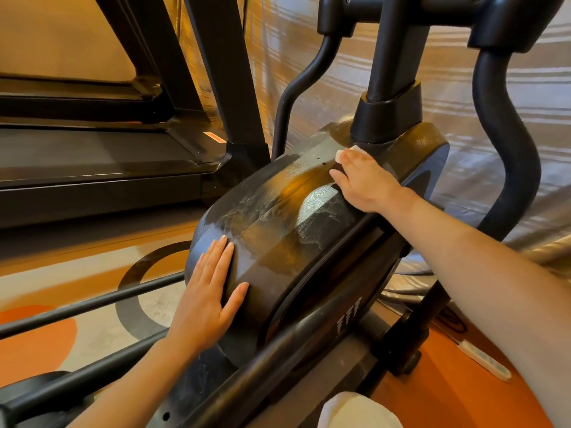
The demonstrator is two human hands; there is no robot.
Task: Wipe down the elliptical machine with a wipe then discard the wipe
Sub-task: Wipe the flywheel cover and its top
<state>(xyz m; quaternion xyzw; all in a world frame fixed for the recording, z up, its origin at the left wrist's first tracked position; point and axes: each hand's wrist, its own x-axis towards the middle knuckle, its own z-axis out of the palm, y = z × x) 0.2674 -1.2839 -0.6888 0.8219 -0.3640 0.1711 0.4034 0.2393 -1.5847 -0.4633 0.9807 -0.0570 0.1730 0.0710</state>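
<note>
A view from the person's head, looking down at the rounded black flywheel housing (pixel 296 217) of an elliptical machine. The right hand (pixel 363 180) lies near the top of the housing, just below the collar of the upright post (pixel 391 115), its fingers curled down over a white wipe (pixel 343 153). Only a small corner of the wipe shows past the fingertips; the rest is hidden beneath the hand. The left hand (pixel 207 295) lies flat, fingers straight and together, against the lower near curve of the housing, holding nothing and seemingly bracing.

The housing's top shows dull grey dust in streaks and patches, with darker bands that look already wiped. The step in hand appears to be wiping this cover. To do it well, the right hand should probably keep firm, even pressure and draw the wipe in long overlapping passes from the post down toward the left hand, catching the pale patch (pixel 318 203) just below the wrist and the streaks near the left edge. Refolding to a clean face may help, since the dust looks heavy.

A treadmill (pixel 92 156) stands to the left, on an orange patterned floor (pixel 40 341).
</note>
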